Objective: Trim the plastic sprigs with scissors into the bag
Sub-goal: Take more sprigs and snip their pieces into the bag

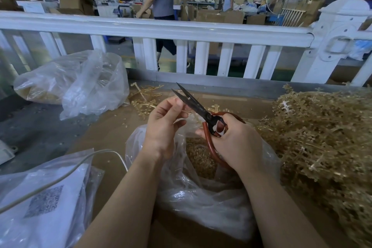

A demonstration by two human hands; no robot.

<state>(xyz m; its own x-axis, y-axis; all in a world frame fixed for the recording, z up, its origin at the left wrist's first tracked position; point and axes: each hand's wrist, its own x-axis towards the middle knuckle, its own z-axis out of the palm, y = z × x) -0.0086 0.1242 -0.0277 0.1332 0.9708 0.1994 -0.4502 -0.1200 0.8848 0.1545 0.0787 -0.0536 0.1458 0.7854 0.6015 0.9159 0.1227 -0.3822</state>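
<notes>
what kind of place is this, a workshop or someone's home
Most likely a factory or packing workshop, not a home: stacked brown cardboard boxes and other workers fill the hall behind the white plastic railing, and a big heap of tan plastic sprigs awaits trimming.

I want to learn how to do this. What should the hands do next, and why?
Probably close the scissors. Their blades stand open beside the sprig that the left hand pinches, and the right hand already grips the red handles. Both hands are above the open bag of trimmings, so the cut bit would likely drop in.
</notes>
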